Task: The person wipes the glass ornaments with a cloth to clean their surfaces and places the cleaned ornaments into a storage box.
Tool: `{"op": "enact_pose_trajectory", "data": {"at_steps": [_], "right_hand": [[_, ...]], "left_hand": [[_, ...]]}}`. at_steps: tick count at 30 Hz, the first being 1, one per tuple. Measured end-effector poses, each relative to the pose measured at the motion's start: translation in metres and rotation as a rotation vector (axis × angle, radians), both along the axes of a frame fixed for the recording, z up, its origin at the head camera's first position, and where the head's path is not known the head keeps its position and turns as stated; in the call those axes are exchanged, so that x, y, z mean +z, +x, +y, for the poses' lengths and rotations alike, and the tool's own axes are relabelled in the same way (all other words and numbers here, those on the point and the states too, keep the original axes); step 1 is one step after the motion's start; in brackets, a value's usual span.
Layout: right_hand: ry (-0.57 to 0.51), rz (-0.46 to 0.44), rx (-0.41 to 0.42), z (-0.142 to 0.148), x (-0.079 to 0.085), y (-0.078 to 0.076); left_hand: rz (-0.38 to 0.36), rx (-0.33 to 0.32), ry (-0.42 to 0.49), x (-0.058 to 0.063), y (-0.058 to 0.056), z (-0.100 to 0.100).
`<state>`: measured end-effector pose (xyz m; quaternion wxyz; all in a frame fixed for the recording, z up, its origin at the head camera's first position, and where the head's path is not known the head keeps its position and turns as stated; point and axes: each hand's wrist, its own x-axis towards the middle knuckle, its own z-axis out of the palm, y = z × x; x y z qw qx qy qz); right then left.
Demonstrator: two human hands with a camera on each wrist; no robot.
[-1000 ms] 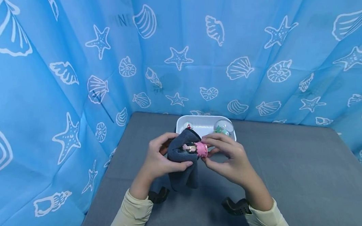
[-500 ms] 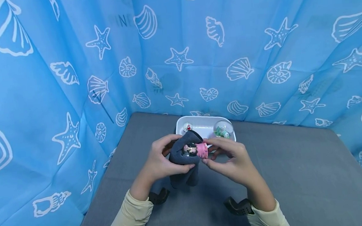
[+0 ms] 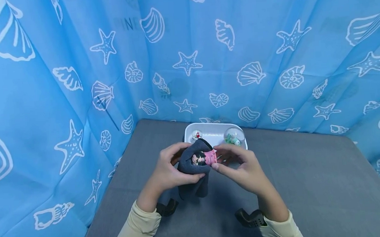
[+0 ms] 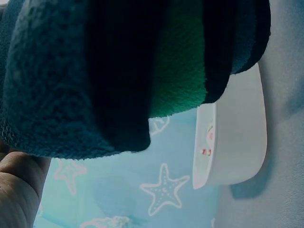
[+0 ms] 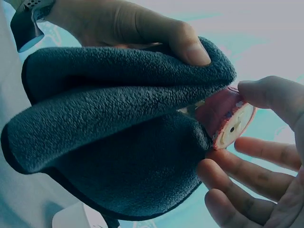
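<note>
A small snow globe with a pink base point(image 3: 210, 157) lies on its side between my hands, its clear dome nestled in a folded dark grey cloth point(image 3: 193, 190). My left hand point(image 3: 170, 171) grips the cloth around the dome, thumb along the near side. With thumb and fingers, my right hand point(image 3: 240, 162) pinches the pink base. In the right wrist view the pale underside point(image 5: 232, 128) of the base faces outward, with a dark hole in it. The left wrist view is mostly filled by the cloth point(image 4: 47, 85), which hides the globe there.
Behind the hands, a white tray point(image 3: 213, 128) stands on the grey table point(image 3: 309, 176). It holds a small clear globe with a red figure point(image 3: 197, 135) at left and a larger one with green inside point(image 3: 233, 137) at right. A blue shell-print curtain point(image 3: 188, 82) hangs behind.
The snow globe has turned a little in the cloth, and its pink base now tilts upward at the right. My right fingers have shifted slightly on the base; the left hand keeps its grip.
</note>
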<state>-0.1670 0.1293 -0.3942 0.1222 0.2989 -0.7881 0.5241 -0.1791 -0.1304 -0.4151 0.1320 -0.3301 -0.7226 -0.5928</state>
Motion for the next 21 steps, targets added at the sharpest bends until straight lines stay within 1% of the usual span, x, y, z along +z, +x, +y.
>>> {"op": "enact_pose_trajectory", "data": {"at_steps": [3,10,14,21], "right_hand": [[0.003,-0.037,-0.008,-0.002,0.0,0.0],[-0.012,-0.145,0.013,-0.005,0.001,0.0],[0.007,-0.175,0.014,-0.004,0.0,0.001],[0.102,-0.184,0.111,0.007,0.005,0.003]], "left_hand": [[-0.004,0.01,0.008,0.0,0.0,0.001],[-0.009,0.023,0.021,0.001,0.001,0.001],[-0.015,0.034,0.02,-0.001,0.002,0.001],[-0.016,0.065,0.035,-0.002,0.0,0.0]]}}
